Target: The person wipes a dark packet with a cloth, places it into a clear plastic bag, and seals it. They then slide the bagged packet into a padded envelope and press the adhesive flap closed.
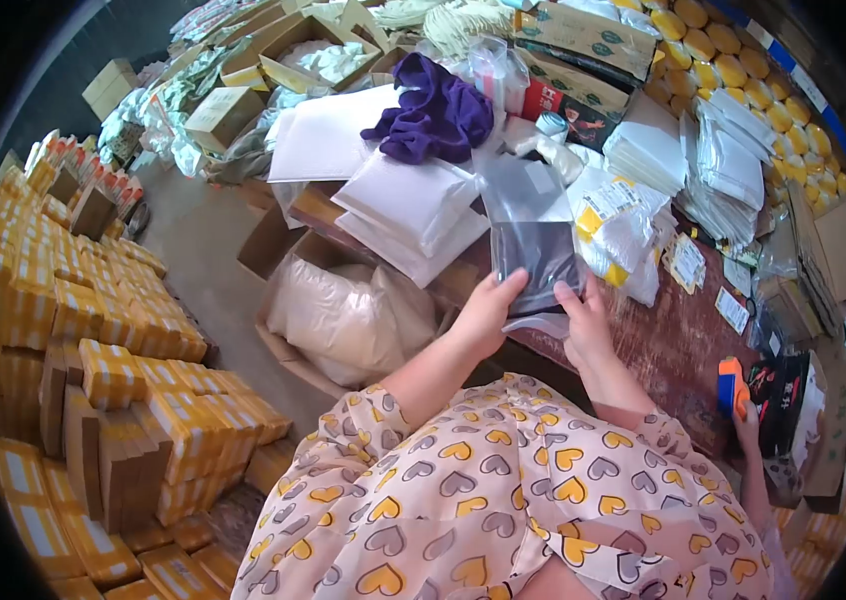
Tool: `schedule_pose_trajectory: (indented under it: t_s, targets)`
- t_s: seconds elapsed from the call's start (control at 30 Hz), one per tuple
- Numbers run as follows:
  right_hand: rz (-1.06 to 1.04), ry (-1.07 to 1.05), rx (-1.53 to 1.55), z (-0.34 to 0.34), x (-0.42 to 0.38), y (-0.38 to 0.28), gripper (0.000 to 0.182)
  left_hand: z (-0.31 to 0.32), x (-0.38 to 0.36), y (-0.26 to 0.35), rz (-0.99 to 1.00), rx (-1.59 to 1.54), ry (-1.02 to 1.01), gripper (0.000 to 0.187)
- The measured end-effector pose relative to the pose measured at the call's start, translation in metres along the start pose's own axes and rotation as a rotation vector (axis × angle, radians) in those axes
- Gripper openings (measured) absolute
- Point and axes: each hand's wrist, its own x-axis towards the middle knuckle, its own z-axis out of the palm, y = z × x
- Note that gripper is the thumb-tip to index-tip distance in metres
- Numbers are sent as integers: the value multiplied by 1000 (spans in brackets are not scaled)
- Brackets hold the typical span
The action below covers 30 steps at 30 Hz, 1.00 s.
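Observation:
Both hands hold a clear plastic bag (537,262) with a flat dark item inside its lower part. My left hand (486,312) pinches its near left corner, thumb on top. My right hand (586,322) grips the near right side in the same way. The bag's far end lies toward white padded envelopes (417,198), stacked to the left, with a crumpled purple cloth (433,112) on top. Just right of the bag are white and yellow plastic packets (615,225) with printed labels.
Another person's hand (746,428) is at the right, at an orange and blue object (732,387). Labels (685,262) lie on the worn red table (633,345). A carton of wrapped packages (348,310) stands below the left edge. Yellow-taped boxes (73,300) are stacked left.

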Motion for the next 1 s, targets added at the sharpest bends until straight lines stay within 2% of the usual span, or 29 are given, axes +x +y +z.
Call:
schedule_pose_trajectory:
  t_s: [0.03,0.07,0.13,0.17,0.2,0.27,0.33,0.37,0.4,0.47,0.5,0.53,0.6,0.63,0.67,0.7,0.73,0.77,0.8,0.87,0.93,0.97,1.0]
  targets:
    - [-34,71,-30,-2,0,10,49,-10,-1,-11,-19,-7,3,25]
    - [-24,90,-34,-12,3,22,49,-20,-2,-20,-67,20,37,25]
    - [283,119,-96,-37,6,41,40,-34,-3,-35,-147,39,70,25]
    - [309,197,-208,-39,6,45,28,-40,-4,-40,-283,-33,137,25]
    - [324,218,-213,-51,10,52,28,-48,-4,-48,-417,-106,206,26]
    - [440,113,-642,-75,18,58,23,-67,3,-67,-479,-83,182,32]
    - [555,154,-687,-81,23,55,22,-77,11,-76,-502,-127,209,43]
    - [655,178,-723,-79,26,50,24,-60,3,-61,-459,-36,248,47]
    - [670,187,-726,-79,29,46,24,-58,2,-57,-474,-44,250,47]
    - [632,-5,-948,-85,32,40,22,-61,4,-51,-296,321,278,52]
    - [539,-96,-1056,-89,32,42,23,-71,9,-53,-231,533,256,56]
    - [546,-93,-1060,-91,29,43,23,-79,10,-51,-237,527,255,56]
    - [540,-51,-864,-74,22,32,22,-86,9,-39,-245,1043,-47,58]
    - [547,-48,-864,-63,20,26,22,-84,5,-39,-58,1165,-86,50]
    - [620,79,-624,-49,20,20,21,-84,5,-41,-62,1163,-88,50]
    - [681,201,-380,-41,21,16,20,-83,6,-43,-18,1171,-48,42]
    - [678,200,-381,-40,24,15,20,-81,8,-44,29,1179,-8,35]
    - [685,173,-356,-40,30,15,17,-72,8,-40,8,925,68,23]
    - [694,149,-331,-39,34,14,15,-75,12,-39,8,927,65,23]
    - [670,130,-375,-37,39,12,16,-79,23,-35,-127,771,38,18]
    - [512,45,-757,-35,45,4,20,-77,23,-28,-93,822,67,14]
    - [334,4,-1081,-33,42,-6,24,-66,19,-12,193,1204,37,12]
    - [326,4,-1082,-32,41,-19,24,-50,14,5,495,1573,5,9]
